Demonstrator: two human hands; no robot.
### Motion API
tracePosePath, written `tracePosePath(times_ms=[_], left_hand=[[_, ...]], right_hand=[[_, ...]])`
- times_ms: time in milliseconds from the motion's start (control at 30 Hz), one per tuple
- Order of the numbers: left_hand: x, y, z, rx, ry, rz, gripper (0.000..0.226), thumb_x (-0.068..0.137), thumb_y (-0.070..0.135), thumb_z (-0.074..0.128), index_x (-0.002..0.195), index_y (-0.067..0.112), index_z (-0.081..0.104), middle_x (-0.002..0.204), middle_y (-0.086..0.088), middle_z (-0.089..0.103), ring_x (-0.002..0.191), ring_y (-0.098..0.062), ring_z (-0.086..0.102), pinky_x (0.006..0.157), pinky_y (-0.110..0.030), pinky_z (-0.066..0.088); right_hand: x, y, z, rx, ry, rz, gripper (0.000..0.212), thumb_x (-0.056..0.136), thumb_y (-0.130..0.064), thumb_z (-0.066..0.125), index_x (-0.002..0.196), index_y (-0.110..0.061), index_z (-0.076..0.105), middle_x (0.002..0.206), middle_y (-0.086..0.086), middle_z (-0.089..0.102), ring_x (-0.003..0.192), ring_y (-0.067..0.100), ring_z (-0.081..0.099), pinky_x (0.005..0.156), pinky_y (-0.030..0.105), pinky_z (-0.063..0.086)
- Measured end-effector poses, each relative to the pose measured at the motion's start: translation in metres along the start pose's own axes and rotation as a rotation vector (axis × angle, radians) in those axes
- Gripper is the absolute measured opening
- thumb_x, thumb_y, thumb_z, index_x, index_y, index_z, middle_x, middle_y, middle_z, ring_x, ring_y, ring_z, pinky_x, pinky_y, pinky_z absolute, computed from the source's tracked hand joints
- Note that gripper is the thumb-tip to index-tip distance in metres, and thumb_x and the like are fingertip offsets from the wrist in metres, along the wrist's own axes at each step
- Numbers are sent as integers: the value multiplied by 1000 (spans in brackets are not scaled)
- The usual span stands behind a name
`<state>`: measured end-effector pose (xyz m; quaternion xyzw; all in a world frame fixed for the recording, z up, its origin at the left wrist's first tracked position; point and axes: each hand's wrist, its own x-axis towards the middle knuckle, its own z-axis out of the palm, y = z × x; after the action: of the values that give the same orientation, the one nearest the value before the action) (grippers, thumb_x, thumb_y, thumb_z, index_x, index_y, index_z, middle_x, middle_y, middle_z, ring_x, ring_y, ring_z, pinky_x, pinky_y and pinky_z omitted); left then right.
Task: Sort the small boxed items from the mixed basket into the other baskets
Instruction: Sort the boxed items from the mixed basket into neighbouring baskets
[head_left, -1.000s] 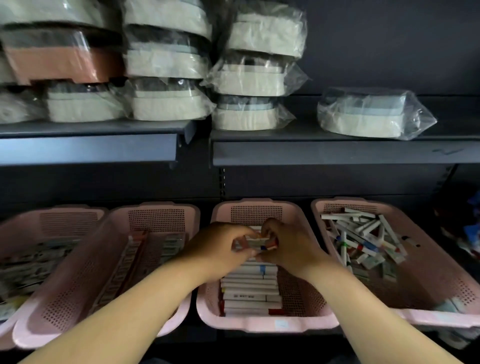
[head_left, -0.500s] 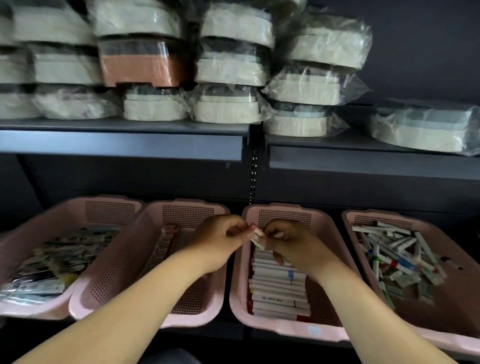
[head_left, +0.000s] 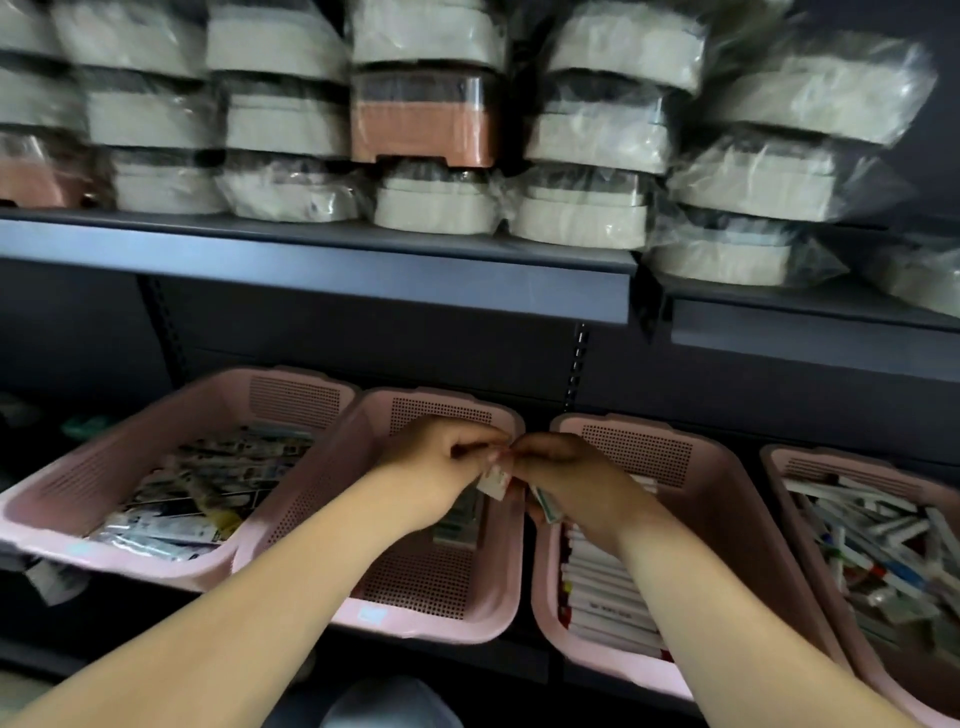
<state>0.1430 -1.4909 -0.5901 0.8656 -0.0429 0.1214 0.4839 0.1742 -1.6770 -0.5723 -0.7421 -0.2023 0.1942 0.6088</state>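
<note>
left hand (head_left: 441, 462), frame centre, fingers curled, pinches small box (head_left: 492, 477); right hand (head_left: 569, 486), touching left, grips green-edged box (head_left: 546, 508). both over adjoining rims of second basket (head_left: 415, 577) and third basket (head_left: 727, 499).

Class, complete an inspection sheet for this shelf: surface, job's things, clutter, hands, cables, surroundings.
Surface: dark shelf, four pink baskets in a row.
Job's things: white box and other box at the hands; stacked boxes in third basket; jumbled boxes in right basket.
Clutter: mixed packets in left basket.
Hands: left hand pinches white box; right hand holds other box.
Cables: nothing seen.
Surroundings: wrapped containers on upper shelf.
</note>
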Motion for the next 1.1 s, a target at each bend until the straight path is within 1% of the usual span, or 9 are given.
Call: tracePosePath(times_ms=[133,233,267,400,533,667,800,900,1100], left_hand=[[-15,-4,-16,55,47,-40,43,81,54,74,124,48,71,108,17,75,105,-4,70,98,-36,58],[-22,-2,-33,275,-3,11,5,88,34,78,92,33,75,87,14,74,86,-3,69,82,-37,58],[-25,-1,-40,343,-17,31,6,88,34,78,88,31,73,85,13,73,83,-5,68,79,-39,57],[-30,-16,-68,527,-68,13,13,93,42,70,102,35,74,102,13,69,96,-7,64,88,-38,54],[-32,-42,-91,773,-142,3,21,97,48,67,109,33,76,109,15,61,104,-11,58,92,-31,50],[-28,-68,-100,902,-226,-74,29,96,58,62,90,32,73,94,15,65,91,-10,61,83,-32,53],[-13,-89,-92,892,-234,-96,29,96,53,60,79,32,70,87,13,69,84,-12,66,77,-29,53],[1,-92,-85,911,-225,-35,22,99,36,55,90,29,74,101,6,74,95,-19,69,77,-25,44],[40,-101,-74,815,-198,-180,37,102,56,48,108,34,77,103,9,72,87,-12,63,73,-27,42]], right_hand=[[14,-2,25,16,72,48,11,90,-19,69,91,-8,69,70,6,67,53,14,54,49,23,39],[25,-1,43,36,57,79,12,90,-21,70,79,-18,65,61,0,62,48,14,52,46,21,40],[28,0,50,42,38,77,16,90,-24,72,77,-20,64,60,-1,61,49,15,52,46,22,40],[35,4,66,-57,7,34,17,94,-33,69,82,-21,65,69,-2,68,62,22,57,52,27,45],[43,17,61,-136,73,34,13,95,-29,68,87,-20,63,73,3,61,60,18,57,53,25,44],[48,27,53,-212,134,43,15,95,-29,67,92,-14,65,73,3,62,56,15,57,49,22,44],[45,27,52,-230,133,21,17,97,-24,65,95,-7,65,72,8,62,56,16,57,48,20,44],[43,28,50,-227,132,-1,17,97,-21,63,93,-5,65,71,12,62,55,16,56,47,19,42],[46,35,47,-203,156,5,15,95,-21,65,82,-13,66,63,7,62,50,14,54,52,24,42]])
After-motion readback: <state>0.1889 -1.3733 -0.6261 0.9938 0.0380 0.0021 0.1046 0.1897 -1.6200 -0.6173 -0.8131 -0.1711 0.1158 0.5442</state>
